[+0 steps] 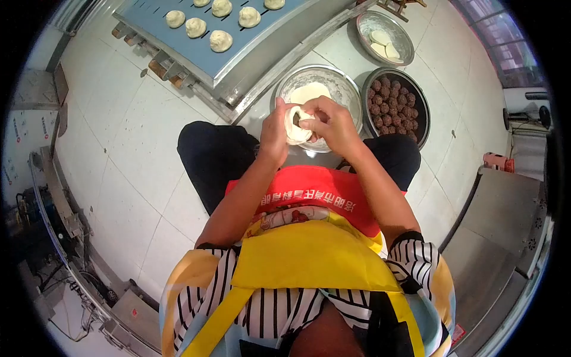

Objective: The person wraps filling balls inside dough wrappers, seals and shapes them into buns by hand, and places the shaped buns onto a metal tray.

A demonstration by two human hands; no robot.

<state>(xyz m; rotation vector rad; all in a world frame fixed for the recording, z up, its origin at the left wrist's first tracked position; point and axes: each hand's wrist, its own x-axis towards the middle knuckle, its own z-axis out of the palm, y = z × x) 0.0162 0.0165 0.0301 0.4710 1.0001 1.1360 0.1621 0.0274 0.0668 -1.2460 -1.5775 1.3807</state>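
Observation:
A pale dough wrapper (294, 132) with an opening at its top is held between my two hands above a floured metal bowl (351, 95). My left hand (275, 132) is curled around the wrapper's left side. The fingers of my right hand (333, 124) pinch its rim on the right. A dark patch shows inside the opening, partly hidden by my fingers. Behind my hands, a flat piece of dough (310, 91) lies in the bowl.
To the right stands a dark-rimmed bowl (426, 122) of many brown balls. Beyond it a metal bowl (361, 27) holds flat dough rounds (380, 38). Several shaped dough pieces (220, 41) sit on a blue-topped metal table (160, 35) at the upper left.

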